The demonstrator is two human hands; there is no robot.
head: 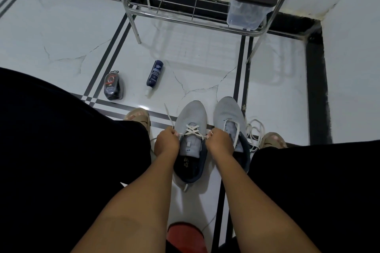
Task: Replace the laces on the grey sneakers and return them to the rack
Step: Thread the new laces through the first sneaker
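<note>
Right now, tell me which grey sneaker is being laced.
The left grey sneaker: both hands pull its crossed white lace. The right sneaker sits untouched.

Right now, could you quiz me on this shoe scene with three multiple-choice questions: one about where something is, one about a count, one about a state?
1. Where does the blue bottle lie?
A. on the rack
B. on the floor ahead of the sneakers
C. inside a sneaker

2. How many grey sneakers stand on the floor?
A. one
B. two
C. three

3. What state is the left sneaker in?
A. partly laced, lace ends held in both hands
B. without any lace
C. fully tied with a bow

Answers:
1. B: the bottle lies on the white floor between the rack and the sneakers.
2. B: the left sneaker and the right sneaker stand side by side.
3. A: the white lace crosses only the lower eyelets, while the left hand and the right hand pinch its ends.
</note>
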